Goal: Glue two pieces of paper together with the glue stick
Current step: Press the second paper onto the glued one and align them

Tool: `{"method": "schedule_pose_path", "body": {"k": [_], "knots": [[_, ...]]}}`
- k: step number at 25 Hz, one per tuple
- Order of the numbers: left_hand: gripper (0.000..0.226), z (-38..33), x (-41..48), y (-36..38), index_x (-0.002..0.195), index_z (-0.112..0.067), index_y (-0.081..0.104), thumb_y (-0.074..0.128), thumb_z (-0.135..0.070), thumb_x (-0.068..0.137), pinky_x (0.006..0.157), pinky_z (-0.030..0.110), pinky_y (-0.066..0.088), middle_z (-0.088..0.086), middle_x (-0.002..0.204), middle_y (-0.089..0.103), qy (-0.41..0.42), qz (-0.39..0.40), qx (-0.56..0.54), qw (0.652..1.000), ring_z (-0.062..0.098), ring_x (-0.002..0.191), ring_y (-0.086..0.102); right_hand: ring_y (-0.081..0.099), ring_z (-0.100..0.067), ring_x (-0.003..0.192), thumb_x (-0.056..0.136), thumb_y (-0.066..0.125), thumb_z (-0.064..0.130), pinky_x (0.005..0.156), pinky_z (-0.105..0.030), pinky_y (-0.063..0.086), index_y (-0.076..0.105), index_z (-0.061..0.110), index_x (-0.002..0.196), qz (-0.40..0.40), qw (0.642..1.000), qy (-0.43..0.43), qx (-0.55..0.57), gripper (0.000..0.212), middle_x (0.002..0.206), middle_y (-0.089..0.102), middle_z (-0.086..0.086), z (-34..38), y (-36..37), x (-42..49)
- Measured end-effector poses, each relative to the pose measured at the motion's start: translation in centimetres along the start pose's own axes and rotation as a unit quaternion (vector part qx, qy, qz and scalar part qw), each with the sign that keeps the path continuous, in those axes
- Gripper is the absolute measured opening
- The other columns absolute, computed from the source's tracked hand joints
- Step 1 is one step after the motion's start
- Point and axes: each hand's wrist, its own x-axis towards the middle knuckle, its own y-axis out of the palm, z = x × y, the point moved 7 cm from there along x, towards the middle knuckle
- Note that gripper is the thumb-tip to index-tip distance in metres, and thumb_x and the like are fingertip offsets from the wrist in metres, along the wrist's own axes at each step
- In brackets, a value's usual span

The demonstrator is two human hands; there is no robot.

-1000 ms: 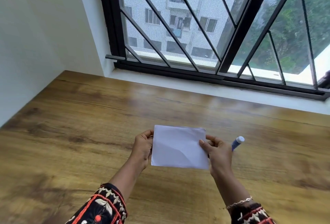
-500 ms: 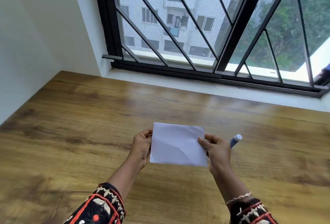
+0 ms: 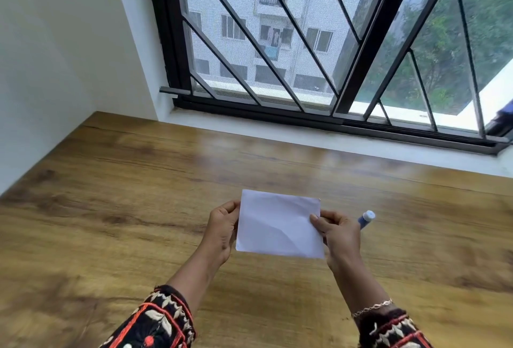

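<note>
Pinching paper (image 3: 277, 225): left hand (image 3: 222, 229), right hand (image 3: 342, 236) grip edges; glue stick (image 3: 366, 218) half-hidden behind right hand; table (image 3: 111, 209) below.

Centre blocked, bare wood either side
The sheet of paper (image 3: 279, 225), pinched between your left hand (image 3: 222, 229) and right hand (image 3: 342, 236), blocks the middle of the wooden table (image 3: 111, 209). A blue glue stick (image 3: 366, 218) pokes out just beyond the right hand. Bare wood runs to the left wall (image 3: 55, 70) and the far window frame (image 3: 277, 114).

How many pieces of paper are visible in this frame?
1. A white sheet of paper is held over the wooden table, with the left hand at its left edge and the right hand at its right edge. A second sheet may be hidden behind it.
</note>
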Motion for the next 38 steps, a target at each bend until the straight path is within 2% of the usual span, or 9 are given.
{"method": "schedule_pose_path", "body": {"k": [2,4,8,14,17,20,30,38], "knots": [[0.035,-0.2,-0.3,0.1,0.069,-0.015,0.068,0.048,-0.028,0.095,0.052,0.025,0.042,-0.004,0.053,0.067,0.001,-0.010,-0.017,1.000,0.012,0.049,0.058,0.064,-0.026,0.071,0.076,0.066,-0.001,0.069,-0.036,0.053,0.066,-0.002,0.086,-0.001,1.000,-0.002,0.000,0.009,0.078,0.068,-0.015,0.1,0.0,0.0],[0.041,-0.5,-0.5,0.2,0.063,-0.017,0.069,0.047,-0.031,0.095,0.051,0.025,0.042,-0.005,0.051,0.065,0.002,-0.015,-0.036,0.999,0.009,0.045,0.058,0.064,-0.026,0.071,0.076,0.066,-0.001,0.069,-0.037,0.053,0.066,-0.002,0.084,-0.001,1.000,-0.004,-0.001,0.008,0.077,0.068,-0.015,0.1,0.0,0.0],[0.023,-0.7,-0.5,0.0,0.070,-0.011,0.062,0.057,-0.021,0.090,0.054,0.027,0.037,0.000,0.056,0.057,0.005,-0.035,-0.034,0.999,0.013,0.051,0.049,0.064,-0.029,0.074,0.076,0.066,-0.001,0.073,-0.041,0.053,0.066,0.001,0.083,-0.005,1.000,-0.003,-0.003,0.007,0.079,0.068,-0.017,0.0,0.0,-0.1],[0.026,-0.9,-0.8,-0.1,0.066,-0.015,0.066,0.057,-0.012,0.090,0.053,0.024,0.042,-0.007,0.047,0.061,0.008,-0.049,-0.034,0.998,0.009,0.046,0.053,0.064,-0.027,0.072,0.077,0.065,-0.001,0.068,-0.037,0.053,0.066,0.003,0.081,-0.001,1.000,-0.014,-0.007,0.005,0.078,0.068,-0.015,0.3,0.0,-0.5],[0.022,-0.9,-0.7,-0.1,0.072,-0.015,0.067,0.056,-0.008,0.090,0.053,0.023,0.045,-0.008,0.050,0.065,0.009,-0.053,-0.035,0.998,0.010,0.050,0.056,0.063,-0.027,0.071,0.077,0.065,-0.003,0.070,-0.040,0.052,0.066,0.001,0.082,-0.003,1.000,-0.016,-0.005,0.006,0.077,0.067,-0.015,0.3,0.0,-0.5],[0.020,-0.8,-0.4,-0.3,0.073,-0.015,0.066,0.056,-0.006,0.088,0.056,0.024,0.045,-0.007,0.052,0.067,0.006,-0.056,-0.040,0.998,0.012,0.056,0.057,0.062,-0.026,0.069,0.077,0.064,-0.005,0.067,-0.036,0.051,0.064,-0.005,0.087,-0.006,1.000,-0.018,0.003,0.010,0.075,0.065,-0.015,0.2,0.0,-0.5],[0.019,-1.0,-0.1,-0.5,0.071,-0.016,0.064,0.058,-0.005,0.086,0.054,0.024,0.045,-0.009,0.052,0.067,0.006,-0.067,-0.038,0.997,0.009,0.052,0.060,0.063,-0.026,0.071,0.076,0.066,-0.002,0.068,-0.035,0.051,0.066,0.000,0.086,-0.007,0.999,-0.037,-0.015,0.010,0.077,0.067,-0.015,-0.2,0.0,0.1],[0.018,-1.4,-0.2,-0.3,0.070,-0.012,0.061,0.062,0.001,0.082,0.057,0.026,0.045,0.004,0.068,0.060,0.019,-0.077,-0.011,0.997,0.017,0.060,0.054,0.064,-0.029,0.076,0.076,0.067,-0.001,0.074,-0.041,0.053,0.066,-0.003,0.093,-0.006,0.998,-0.055,-0.031,0.017,0.083,0.068,-0.019,0.0,-0.1,0.0]]}}
